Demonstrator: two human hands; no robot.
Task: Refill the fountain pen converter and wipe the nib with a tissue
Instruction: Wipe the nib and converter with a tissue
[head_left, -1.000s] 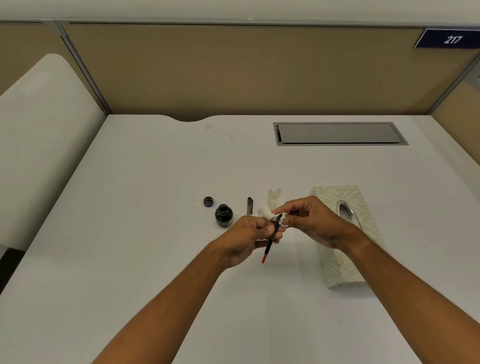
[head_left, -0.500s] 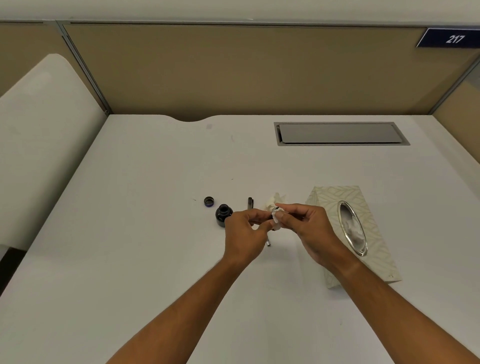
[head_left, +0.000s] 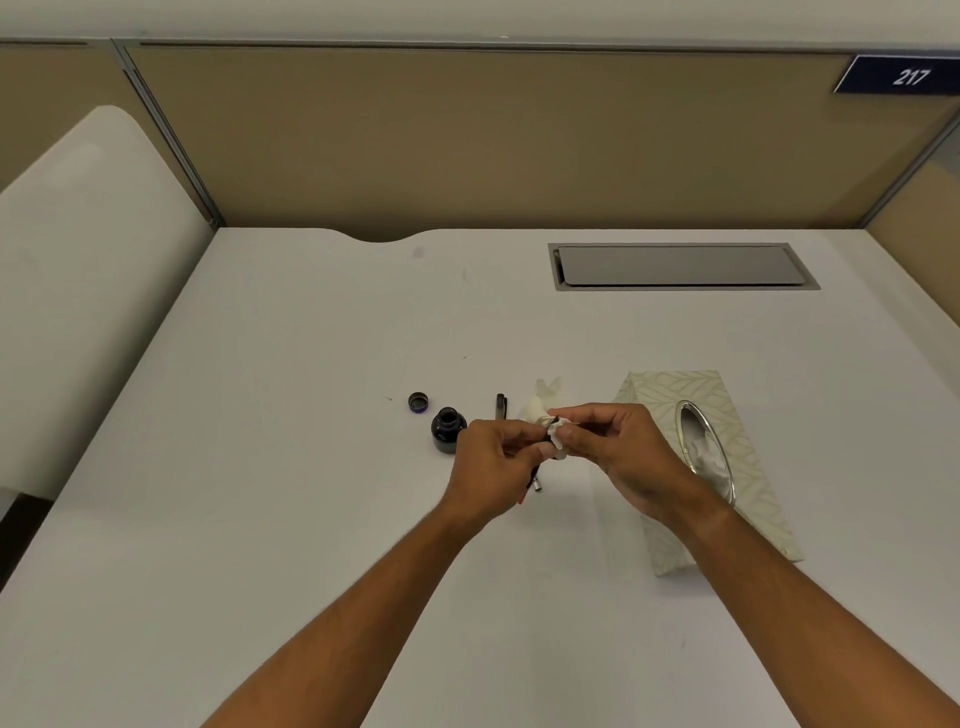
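Observation:
My left hand (head_left: 491, 467) grips the dark fountain pen section with its converter (head_left: 535, 480), whose lower end pokes out below the fingers. My right hand (head_left: 618, 452) pinches a small white tissue (head_left: 558, 441) around the pen's upper end, so the nib is hidden. The open ink bottle (head_left: 447, 427) stands just left of my left hand, and its cap (head_left: 418, 401) lies a little farther left. A dark pen part (head_left: 501, 405) lies on the desk behind my hands.
A crumpled white tissue (head_left: 543, 402) lies behind my right hand. The patterned tissue box (head_left: 670, 389) sits to the right, partly under my right forearm. A grey cable hatch (head_left: 680, 266) is set in the white desk (head_left: 260, 467), and beige partition walls surround it.
The pen has turned in my left hand: its red lower tip showed a second ago and is now nearly hidden. Both hands shifted slightly forward, with the tissue still at the pen's upper end.

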